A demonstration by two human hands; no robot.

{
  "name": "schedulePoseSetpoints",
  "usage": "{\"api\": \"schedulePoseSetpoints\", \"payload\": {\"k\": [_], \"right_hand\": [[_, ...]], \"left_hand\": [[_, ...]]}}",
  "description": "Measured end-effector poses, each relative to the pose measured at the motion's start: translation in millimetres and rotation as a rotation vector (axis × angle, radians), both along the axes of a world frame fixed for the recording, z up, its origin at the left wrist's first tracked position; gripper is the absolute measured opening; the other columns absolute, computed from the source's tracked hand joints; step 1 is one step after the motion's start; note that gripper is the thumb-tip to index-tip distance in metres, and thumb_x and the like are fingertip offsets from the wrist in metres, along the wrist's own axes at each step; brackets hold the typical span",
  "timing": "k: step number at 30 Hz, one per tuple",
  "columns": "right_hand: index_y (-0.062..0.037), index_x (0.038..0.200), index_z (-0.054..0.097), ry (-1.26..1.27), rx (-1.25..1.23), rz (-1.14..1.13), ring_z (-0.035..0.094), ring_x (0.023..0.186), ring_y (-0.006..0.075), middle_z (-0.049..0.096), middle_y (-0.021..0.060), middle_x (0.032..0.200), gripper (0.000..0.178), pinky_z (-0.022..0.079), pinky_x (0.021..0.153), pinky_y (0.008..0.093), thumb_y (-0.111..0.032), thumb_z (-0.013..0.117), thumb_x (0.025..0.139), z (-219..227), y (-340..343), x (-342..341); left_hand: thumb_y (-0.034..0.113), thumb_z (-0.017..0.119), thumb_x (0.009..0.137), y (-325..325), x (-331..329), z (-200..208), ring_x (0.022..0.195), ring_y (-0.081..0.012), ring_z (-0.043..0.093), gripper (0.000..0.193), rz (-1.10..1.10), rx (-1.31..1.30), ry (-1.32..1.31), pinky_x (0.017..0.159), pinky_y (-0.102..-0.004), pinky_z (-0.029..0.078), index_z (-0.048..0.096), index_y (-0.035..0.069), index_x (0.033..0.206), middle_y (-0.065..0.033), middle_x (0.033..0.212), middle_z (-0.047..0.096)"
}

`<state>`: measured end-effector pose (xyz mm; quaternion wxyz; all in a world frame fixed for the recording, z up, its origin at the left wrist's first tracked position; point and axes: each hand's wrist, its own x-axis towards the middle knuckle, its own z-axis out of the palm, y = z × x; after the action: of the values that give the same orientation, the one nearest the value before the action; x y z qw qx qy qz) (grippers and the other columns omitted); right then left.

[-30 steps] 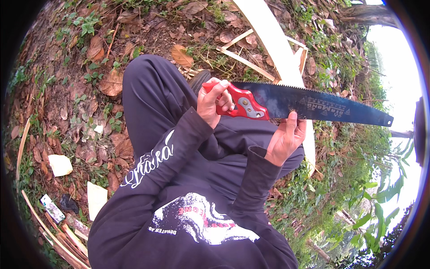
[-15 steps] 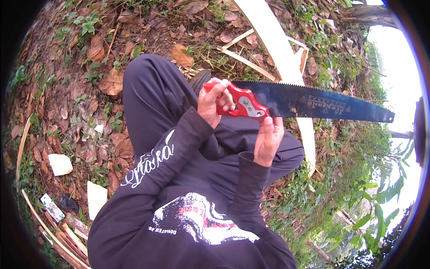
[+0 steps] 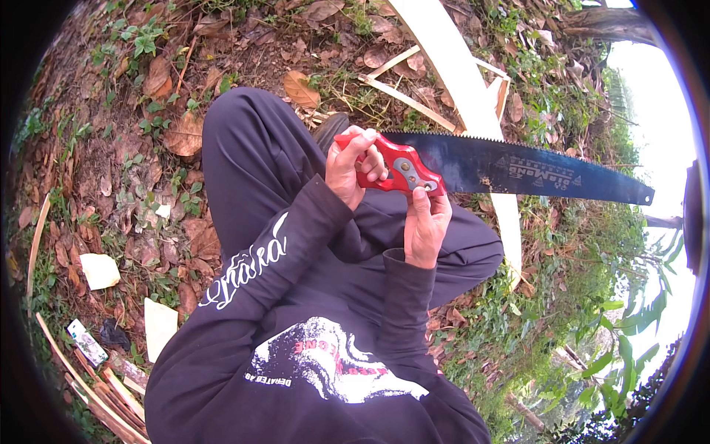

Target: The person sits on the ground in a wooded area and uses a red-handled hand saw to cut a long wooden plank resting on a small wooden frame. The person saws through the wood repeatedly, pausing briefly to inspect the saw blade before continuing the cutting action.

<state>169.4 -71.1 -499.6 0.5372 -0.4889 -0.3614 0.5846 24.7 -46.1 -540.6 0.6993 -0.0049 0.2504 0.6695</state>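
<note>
A hand saw lies across in front of me, its dark toothed blade (image 3: 532, 166) reaching to the right with the teeth along the upper edge. My left hand (image 3: 353, 172) is wrapped round the rear of its red handle (image 3: 396, 164). At the front of that handle, my right hand (image 3: 427, 228) pinches it, the thumb by a grey plate with bolts and the other fingers partly hidden behind. The saw hangs above my folded legs in dark trousers (image 3: 255, 159).
Beyond the blade, a long pale wooden board (image 3: 451, 63) runs over a small frame of thin wood strips (image 3: 410, 103). Leafy ground surrounds me. On the left lie pale pieces of sheet (image 3: 100, 271), a small packet (image 3: 86, 342) and several wood strips (image 3: 111, 399).
My right hand has slid left, from the start of the blade onto the bolted front of the handle. The blade has tilted slightly; the left hand keeps its grip.
</note>
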Motion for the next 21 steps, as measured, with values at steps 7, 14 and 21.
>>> {"api": "schedulePoseSetpoints", "payload": {"k": [7, 14, 21], "right_hand": [[0.0015, 0.112, 0.061, -0.002, 0.01, 0.001, 0.057, 0.096, 0.012, 0.063, 0.0048, 0.104, 0.022, 0.044, 0.092, 0.0296, -0.002, 0.065, 0.091, 0, 1, -3], [0.0013, 0.114, 0.059, 0.0, 0.02, 0.0, 0.059, 0.098, 0.0126, 0.064, 0.0068, 0.106, 0.026, 0.046, 0.091, 0.0294, -0.002, 0.067, 0.09, -1, 2, -6], [0.0023, 0.113, 0.06, -0.075, 0.085, -0.114, 0.061, 0.095, 0.0119, 0.066, 0.0072, 0.104, 0.028, 0.046, 0.09, 0.0279, -0.001, 0.069, 0.087, -1, -1, -23]], "left_hand": [[0.024, 0.064, 0.09, 1, -2, 3, 0.047, -0.0128, 0.046, 0.025, 0.035, -0.023, -0.044, 0.053, -0.032, 0.048, 0.047, 0.011, 0.078, -0.0003, 0.055, 0.042], [0.03, 0.063, 0.091, 0, 0, -3, 0.049, -0.0119, 0.045, 0.023, 0.008, -0.013, -0.013, 0.056, -0.0345, 0.05, 0.049, 0.014, 0.082, 0.0021, 0.055, 0.038], [0.029, 0.063, 0.091, -1, 1, 0, 0.049, -0.0122, 0.046, 0.022, -0.002, -0.01, -0.02, 0.056, -0.0344, 0.051, 0.049, 0.014, 0.084, 0.0017, 0.055, 0.04]]}}
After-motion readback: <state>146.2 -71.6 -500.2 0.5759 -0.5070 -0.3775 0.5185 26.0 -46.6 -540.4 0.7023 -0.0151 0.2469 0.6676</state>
